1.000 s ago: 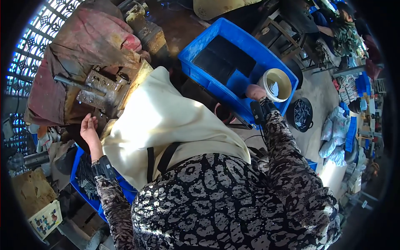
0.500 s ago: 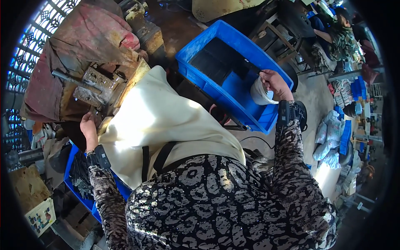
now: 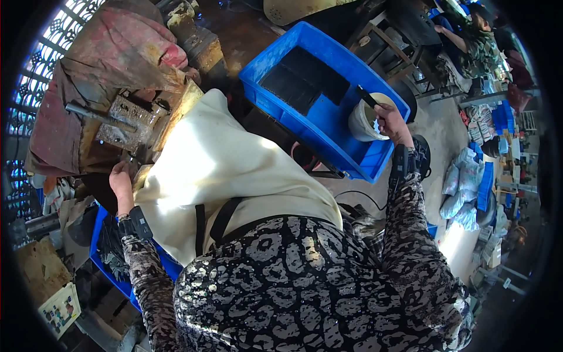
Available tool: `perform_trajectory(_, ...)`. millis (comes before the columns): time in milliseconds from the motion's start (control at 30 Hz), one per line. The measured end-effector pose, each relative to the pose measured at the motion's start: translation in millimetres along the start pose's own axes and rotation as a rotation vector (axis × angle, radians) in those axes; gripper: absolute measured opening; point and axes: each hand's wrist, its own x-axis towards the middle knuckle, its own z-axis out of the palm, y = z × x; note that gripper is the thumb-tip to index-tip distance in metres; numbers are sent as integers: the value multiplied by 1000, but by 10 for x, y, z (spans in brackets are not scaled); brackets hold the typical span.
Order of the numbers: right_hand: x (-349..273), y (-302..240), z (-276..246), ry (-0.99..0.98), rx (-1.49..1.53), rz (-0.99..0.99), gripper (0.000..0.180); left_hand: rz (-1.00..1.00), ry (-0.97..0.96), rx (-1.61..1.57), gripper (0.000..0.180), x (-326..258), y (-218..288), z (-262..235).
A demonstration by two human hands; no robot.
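My right hand (image 3: 393,123) is closed on a short black strip (image 3: 366,95), whose free end points up and left. It is over the white bucket (image 3: 362,120), which stands inside a large blue bin (image 3: 258,97). Flat black pieces (image 3: 296,79) lie along the bin's far left part. My left hand (image 3: 121,182) is at the lower edge of a grimy metal machine (image 3: 126,126). Its fingers are curled together, and whatever they hold, if anything, is hidden. A metal bar (image 3: 99,116) lies across the machine's wet block.
A cream apron (image 3: 234,152) covers my lap, between machine and bin. Stained red cloth (image 3: 117,47) drapes the machine. Another blue bin (image 3: 105,234) with dark strips stands below my left hand. Beyond the blue bin is a wooden stool (image 3: 393,53); another person (image 3: 469,47) sits at the far right.
My right hand has shifted slightly down and right, lifting the black strip clear of the pieces to above the bucket. The left hand has stayed by the machine; the whole view has shifted slightly.
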Motion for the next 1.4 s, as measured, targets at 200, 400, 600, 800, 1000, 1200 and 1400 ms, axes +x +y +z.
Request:
perform_trajectory(200,529,457,-553,422,-809,-343,20,-22,-38,70,21,48,-79,-14)
perform_trajectory(400,951,660,-753,-44,-1774,-439,28,98,7,260,25,55,-102,-40)
perform_trajectory(600,774,639,-720,5,-1245,-155,23,38,-25,289,23,53,-97,-47)
perform_trajectory(800,232,627,-684,146,-750,-390,28,6,-12,322,24,51,-111,-54)
perform_trajectory(1000,126,306,372,476,201,-105,21,7,-1,339,25,-12,-3,-55)
perform_trajectory(1200,918,779,784,280,417,50,19,23,15,408,25,-88,71,-43)
perform_trajectory(1400,1631,1270,846,654,-1548,-454,18,67,18,390,24,-137,64,-68)
